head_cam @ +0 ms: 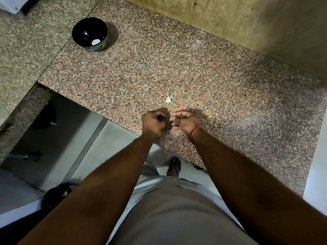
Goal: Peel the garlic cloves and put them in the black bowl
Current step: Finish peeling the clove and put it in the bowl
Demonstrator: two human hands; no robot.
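A small white garlic clove (170, 119) shows between my two hands, just above the front edge of the granite counter (203, 82). My left hand (154, 122) is curled, its fingertips at the clove. My right hand (184, 121), with a red thread at the wrist, pinches the clove from the other side. A loose white piece of garlic with its skin (168, 99) lies on the counter just beyond my hands. The black bowl (89, 33) stands far off at the back left, with one pale peeled clove (95, 42) inside.
The counter's front edge runs diagonally under my hands, with tiled floor (106, 138) below. A second granite slab (19, 55) adjoins at the left. A beige wall (247, 23) rises behind. A dark bag (54, 195) sits on the floor at lower left.
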